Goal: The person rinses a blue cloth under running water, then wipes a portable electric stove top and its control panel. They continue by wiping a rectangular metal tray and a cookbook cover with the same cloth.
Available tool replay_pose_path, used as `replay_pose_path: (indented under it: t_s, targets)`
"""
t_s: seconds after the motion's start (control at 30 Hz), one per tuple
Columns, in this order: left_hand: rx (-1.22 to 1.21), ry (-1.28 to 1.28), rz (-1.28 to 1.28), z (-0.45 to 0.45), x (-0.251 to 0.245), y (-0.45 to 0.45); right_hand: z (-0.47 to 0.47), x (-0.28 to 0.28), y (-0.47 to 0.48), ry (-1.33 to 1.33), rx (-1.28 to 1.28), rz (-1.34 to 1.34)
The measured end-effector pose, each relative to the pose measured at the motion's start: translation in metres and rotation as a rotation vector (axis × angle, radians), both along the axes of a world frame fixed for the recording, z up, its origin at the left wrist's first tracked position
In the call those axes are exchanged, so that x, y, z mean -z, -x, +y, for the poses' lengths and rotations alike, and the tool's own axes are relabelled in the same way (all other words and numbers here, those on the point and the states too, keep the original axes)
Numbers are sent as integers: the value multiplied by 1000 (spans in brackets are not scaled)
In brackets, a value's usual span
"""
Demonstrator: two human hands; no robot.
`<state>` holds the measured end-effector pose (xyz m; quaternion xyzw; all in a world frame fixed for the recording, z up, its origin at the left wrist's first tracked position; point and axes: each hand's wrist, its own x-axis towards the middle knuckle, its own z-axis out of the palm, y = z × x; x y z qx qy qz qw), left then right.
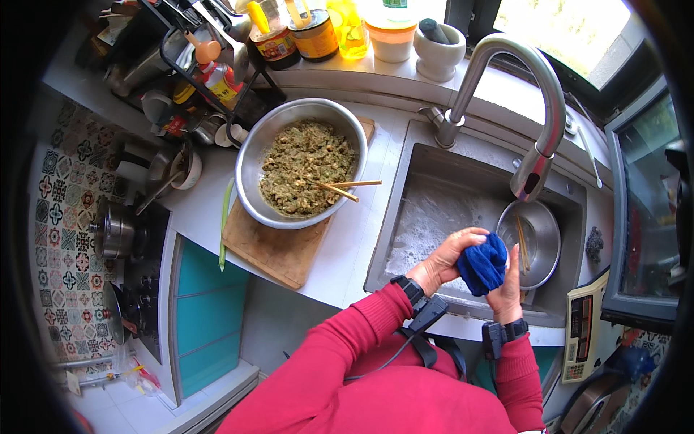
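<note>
A bunched blue cloth (481, 265) is between my two hands, above the front part of the sink (404, 217). My left hand (445, 260) grips it from the left, with the thumb over its top. Against its other side rests my right hand (507, 295), fingers pointing up. A thin white edge shows between the cloth and my right fingers; what it belongs to is hidden. Beyond my right hand, a steel basin (548, 247) in the sink holds thin wooden chopsticks (522, 244). Suds cover part of the sink floor.
The faucet (553, 125) arches over the basin. A steel bowl of chopped filling (306, 168) with chopsticks (352, 184) stands on a wooden cutting board (271, 244) to the left. At right are a scale (580, 331) and an open window sash (642, 217). A mortar (440, 54) occupies the sill.
</note>
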<state>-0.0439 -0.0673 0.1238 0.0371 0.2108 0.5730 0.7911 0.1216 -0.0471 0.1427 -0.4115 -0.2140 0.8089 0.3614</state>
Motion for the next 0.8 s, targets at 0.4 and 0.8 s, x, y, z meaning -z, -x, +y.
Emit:
replay_pose_path:
  t_s: [0.4, 0.8]
  targets:
    - [234, -83, 1573, 5, 9, 2, -16, 24, 6, 410, -256, 129]
    - [312, -718, 372, 36, -55, 40, -32, -54, 10, 492, -153, 701]
